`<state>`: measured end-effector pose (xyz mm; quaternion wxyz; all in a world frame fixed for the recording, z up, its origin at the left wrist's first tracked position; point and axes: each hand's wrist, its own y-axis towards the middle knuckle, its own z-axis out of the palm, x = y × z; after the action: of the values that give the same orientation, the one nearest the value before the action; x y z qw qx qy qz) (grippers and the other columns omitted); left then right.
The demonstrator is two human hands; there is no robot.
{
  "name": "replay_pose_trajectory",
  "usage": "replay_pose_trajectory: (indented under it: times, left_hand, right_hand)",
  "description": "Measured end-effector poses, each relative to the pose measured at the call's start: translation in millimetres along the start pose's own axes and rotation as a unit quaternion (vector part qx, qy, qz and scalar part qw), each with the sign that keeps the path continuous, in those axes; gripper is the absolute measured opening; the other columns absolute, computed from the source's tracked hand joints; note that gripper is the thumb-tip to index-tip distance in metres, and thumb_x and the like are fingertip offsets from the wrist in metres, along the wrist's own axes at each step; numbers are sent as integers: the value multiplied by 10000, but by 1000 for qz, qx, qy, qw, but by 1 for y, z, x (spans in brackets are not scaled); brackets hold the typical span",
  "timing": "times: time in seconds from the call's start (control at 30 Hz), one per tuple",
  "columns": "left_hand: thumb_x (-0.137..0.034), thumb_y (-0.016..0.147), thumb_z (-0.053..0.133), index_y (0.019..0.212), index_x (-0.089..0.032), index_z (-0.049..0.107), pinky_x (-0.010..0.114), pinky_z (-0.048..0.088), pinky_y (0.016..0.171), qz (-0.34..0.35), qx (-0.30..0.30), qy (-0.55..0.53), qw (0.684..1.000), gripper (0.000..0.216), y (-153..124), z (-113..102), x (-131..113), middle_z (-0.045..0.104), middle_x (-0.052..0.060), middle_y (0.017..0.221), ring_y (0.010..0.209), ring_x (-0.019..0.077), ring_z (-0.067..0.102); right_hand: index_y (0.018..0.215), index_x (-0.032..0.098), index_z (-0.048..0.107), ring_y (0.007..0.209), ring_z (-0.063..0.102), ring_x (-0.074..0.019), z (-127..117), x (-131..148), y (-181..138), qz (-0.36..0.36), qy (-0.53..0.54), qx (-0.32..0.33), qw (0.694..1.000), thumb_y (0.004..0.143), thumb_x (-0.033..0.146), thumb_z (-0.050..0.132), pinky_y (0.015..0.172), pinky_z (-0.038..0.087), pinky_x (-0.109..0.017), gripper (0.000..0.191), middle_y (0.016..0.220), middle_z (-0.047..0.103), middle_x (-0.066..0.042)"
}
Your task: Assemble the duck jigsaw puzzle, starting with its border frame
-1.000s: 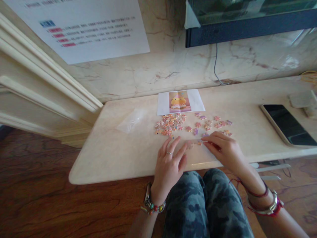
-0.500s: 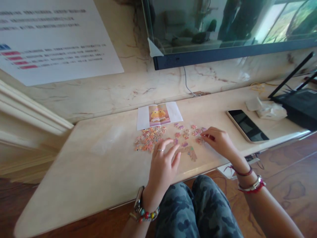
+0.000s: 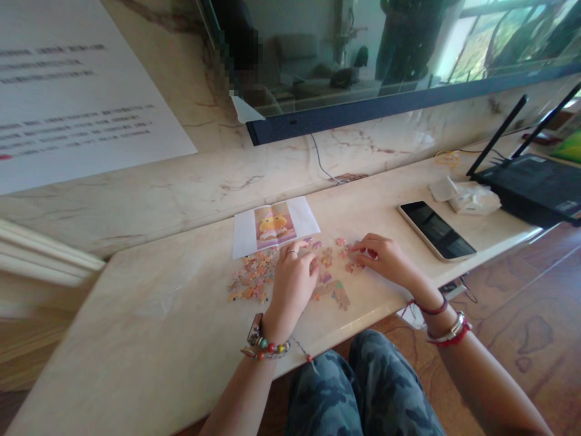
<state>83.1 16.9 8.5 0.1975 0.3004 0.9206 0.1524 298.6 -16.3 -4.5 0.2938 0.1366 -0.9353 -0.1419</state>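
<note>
Small pink and orange jigsaw puzzle pieces lie heaped left of my left hand. This hand hovers palm down over the pieces, its fingers loosely bent and apart from the thumb, with nothing visible in them. My right hand has thumb and fingertips brought together on a puzzle piece among the loose ones at right. Between the hands lie more scattered pieces. A joined section of puzzle is nearer the front edge. Behind the heap, a creased paper sheet bears a printed picture of a yellow character.
A phone lies to the right, with a tissue pack and a black router beyond it. A screen hangs above the pale tabletop. Clear plastic film lies at left.
My left hand has moved forward over the pieces and its fingers have drawn closer together. The right hand stays at the right-hand pieces. The camera view has turned slightly right.
</note>
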Motion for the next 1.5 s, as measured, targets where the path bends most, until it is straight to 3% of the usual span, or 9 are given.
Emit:
replay_pose_trajectory:
  times: [0.13,0.3,0.47,0.73,0.97,1.27,1.5]
  left_hand:
    - [-131,724,608,808,-161,650,391,434,916,7,-7,-17,1000,99,1,3,-2,548,83,1056,1022,234,494]
    - [-129,737,596,806,-161,641,385,421,939,9,-16,-27,999,89,2,3,-2,536,83,1078,1049,231,475]
    - [-101,745,568,786,-165,631,397,424,937,8,-31,-29,999,99,1,1,-1,535,77,1071,1039,221,487]
    - [-90,762,537,825,-160,628,400,430,929,15,-24,-31,999,131,0,4,-1,528,83,1102,1039,217,493]
    - [-98,761,545,818,-156,633,393,428,932,10,-19,-22,1000,120,-1,4,0,529,82,1108,1053,223,485]
    - [-120,786,522,832,-154,628,388,423,940,6,-19,-30,999,121,-3,3,1,524,85,1122,1061,216,482]
    - [-110,783,524,853,-161,631,376,402,960,11,-18,-40,999,138,-3,1,0,534,75,1098,1059,204,480]
  right_hand:
    - [901,164,659,634,519,-105,4,5,17,-31,1,40,999,782,182,530,619,425,-224,176,789,568,-52]
    - [889,172,660,743,537,-125,14,11,49,-69,-46,151,985,754,109,536,710,423,-234,193,865,544,-62]
    - [837,124,639,734,534,-132,15,13,51,-58,-68,164,982,784,171,524,705,415,-237,135,857,542,-77]
    - [839,141,621,788,546,-164,18,3,47,-46,-85,112,989,765,200,561,724,406,-281,112,868,554,-76]
    - [813,141,636,747,551,-144,22,10,50,-54,-98,140,984,759,190,551,727,405,-258,112,854,563,-73]
    - [764,141,615,572,551,-108,13,12,30,44,-5,33,998,721,166,547,587,413,-211,84,646,629,-18]
    - [822,161,659,601,581,-121,10,17,8,64,54,-24,996,762,216,518,579,433,-224,164,769,689,-44]
